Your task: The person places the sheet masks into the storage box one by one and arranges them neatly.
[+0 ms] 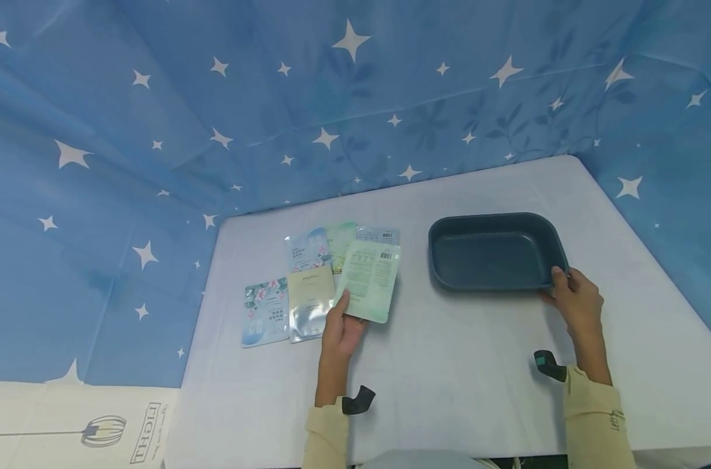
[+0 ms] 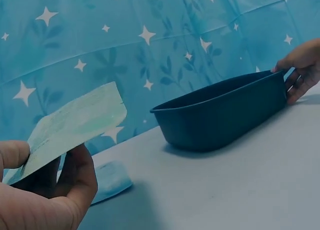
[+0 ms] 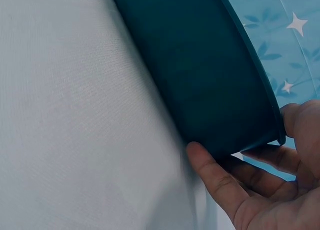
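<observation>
We log the left hand (image 1: pixel 342 330) pinching a pale-green sachet (image 1: pixel 370 280); right hand (image 1: pixel 579 301) grips the dark-blue tub (image 1: pixel 486 259) by its near-right corner. Tally: one sachet lifted, none in the tub, five other sachets (image 1: pixel 311 299) on the white table (image 1: pixel 449 378).

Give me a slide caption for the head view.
Left hand holds a pale green packet near other packets on a white table; right hand grips a dark tray.

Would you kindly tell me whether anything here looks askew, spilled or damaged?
Nothing looks spilled or visibly damaged. Only the flat, pale, rectangular sachets lying left of the dark blue, rounded-rectangular tub look slightly untidy, set at differing angles, some overlapping.
</observation>
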`<act>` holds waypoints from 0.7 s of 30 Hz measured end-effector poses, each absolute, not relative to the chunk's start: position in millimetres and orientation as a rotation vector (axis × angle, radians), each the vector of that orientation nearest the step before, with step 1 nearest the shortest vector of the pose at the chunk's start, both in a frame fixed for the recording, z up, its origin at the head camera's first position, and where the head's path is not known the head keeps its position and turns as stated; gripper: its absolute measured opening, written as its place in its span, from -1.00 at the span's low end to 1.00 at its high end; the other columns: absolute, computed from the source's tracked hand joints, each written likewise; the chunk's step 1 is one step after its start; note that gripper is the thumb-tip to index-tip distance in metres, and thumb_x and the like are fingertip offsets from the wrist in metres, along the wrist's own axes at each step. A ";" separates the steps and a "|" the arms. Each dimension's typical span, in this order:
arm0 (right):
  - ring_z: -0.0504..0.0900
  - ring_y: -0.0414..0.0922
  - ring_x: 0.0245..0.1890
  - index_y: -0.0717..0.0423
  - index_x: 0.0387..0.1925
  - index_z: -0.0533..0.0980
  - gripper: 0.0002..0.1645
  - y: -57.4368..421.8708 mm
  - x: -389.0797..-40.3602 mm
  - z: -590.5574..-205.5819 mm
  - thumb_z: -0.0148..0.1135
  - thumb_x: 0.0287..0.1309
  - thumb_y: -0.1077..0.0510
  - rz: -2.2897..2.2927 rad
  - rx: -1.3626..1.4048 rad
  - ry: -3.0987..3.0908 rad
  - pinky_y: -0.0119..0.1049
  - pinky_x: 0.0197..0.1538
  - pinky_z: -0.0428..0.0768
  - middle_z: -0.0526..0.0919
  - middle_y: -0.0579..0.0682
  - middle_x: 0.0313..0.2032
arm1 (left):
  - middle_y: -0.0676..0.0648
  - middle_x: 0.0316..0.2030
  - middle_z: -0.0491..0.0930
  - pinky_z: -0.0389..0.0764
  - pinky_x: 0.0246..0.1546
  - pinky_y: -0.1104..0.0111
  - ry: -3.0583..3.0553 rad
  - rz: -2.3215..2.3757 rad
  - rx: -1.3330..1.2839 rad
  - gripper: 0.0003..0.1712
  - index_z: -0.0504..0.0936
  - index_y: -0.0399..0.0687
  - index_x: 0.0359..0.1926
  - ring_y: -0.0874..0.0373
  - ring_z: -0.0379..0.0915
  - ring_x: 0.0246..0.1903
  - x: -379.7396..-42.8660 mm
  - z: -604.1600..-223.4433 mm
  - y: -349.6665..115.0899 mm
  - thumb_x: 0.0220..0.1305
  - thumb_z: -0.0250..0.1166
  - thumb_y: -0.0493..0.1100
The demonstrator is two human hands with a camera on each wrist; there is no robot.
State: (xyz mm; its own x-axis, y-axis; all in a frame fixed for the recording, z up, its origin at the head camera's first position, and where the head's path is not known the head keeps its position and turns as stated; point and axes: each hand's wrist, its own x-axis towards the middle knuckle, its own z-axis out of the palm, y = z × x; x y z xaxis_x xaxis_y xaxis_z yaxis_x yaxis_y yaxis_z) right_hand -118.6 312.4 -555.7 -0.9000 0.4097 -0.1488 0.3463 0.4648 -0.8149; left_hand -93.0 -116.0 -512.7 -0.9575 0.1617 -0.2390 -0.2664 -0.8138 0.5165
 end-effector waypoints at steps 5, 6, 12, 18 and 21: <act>0.36 0.21 0.12 0.12 0.27 0.20 -0.15 318.4 -121.6 -572.5 -0.35 0.18 -0.38 1.403 -0.683 -2.619 0.13 0.01 0.37 0.31 0.24 0.19 | -0.12 0.25 0.24 0.23 0.15 0.06 0.777 2.766 -0.250 -0.50 0.22 -0.04 0.29 -0.01 0.17 0.22 -94.8 -510.6 -104.5 0.35 -0.03 -0.11; 0.37 0.19 0.12 0.10 0.27 0.21 -0.14 320.3 -122.3 -577.5 -0.37 0.16 -0.40 1.383 -0.684 -2.620 0.11 0.01 0.38 0.32 0.21 0.19 | -0.13 0.25 0.25 0.24 0.14 0.05 0.776 2.760 -0.246 -0.50 0.22 -0.05 0.29 -0.02 0.18 0.22 -95.1 -510.2 -102.1 0.35 -0.03 -0.12; 0.43 0.17 0.07 0.11 0.25 0.22 -0.13 324.4 -123.3 -587.1 -0.37 0.16 -0.41 1.379 -0.660 -2.597 0.09 -0.01 0.41 0.34 0.18 0.19 | -0.20 0.23 0.25 0.26 0.10 0.01 0.876 2.691 -0.186 -0.48 0.17 -0.17 0.28 -0.07 0.18 0.20 -100.8 -509.3 -85.1 0.31 -0.02 -0.32; 0.49 0.14 0.00 0.10 0.25 0.23 -0.14 322.5 -122.5 -586.1 -0.37 0.16 -0.40 1.374 -0.660 -2.593 0.01 -0.05 0.45 0.36 0.16 0.18 | -0.23 0.18 0.30 0.31 0.09 0.05 0.989 2.618 -0.194 -0.45 0.25 -0.22 0.22 -0.10 0.25 0.16 -112.5 -513.6 -67.3 0.18 0.07 -0.45; 0.53 0.13 -0.05 0.09 0.24 0.24 -0.15 321.7 -122.2 -586.3 -0.37 0.16 -0.40 1.363 -0.658 -2.592 0.01 -0.05 0.46 0.37 0.16 0.17 | -0.21 0.17 0.32 0.34 0.08 0.11 1.069 2.580 -0.190 -0.45 0.26 -0.21 0.21 -0.08 0.27 0.15 -117.3 -514.9 -62.0 0.17 0.10 -0.43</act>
State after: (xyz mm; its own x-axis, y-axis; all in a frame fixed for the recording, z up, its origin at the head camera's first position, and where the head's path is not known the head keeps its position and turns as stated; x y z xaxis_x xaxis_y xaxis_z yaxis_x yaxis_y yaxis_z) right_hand -122.2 321.7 -586.3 -0.8947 0.4398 -0.0779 0.3134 0.4939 -0.8111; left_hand -117.3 -62.0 -514.9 -0.9328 0.2594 -0.2501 -0.3603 -0.6586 0.6607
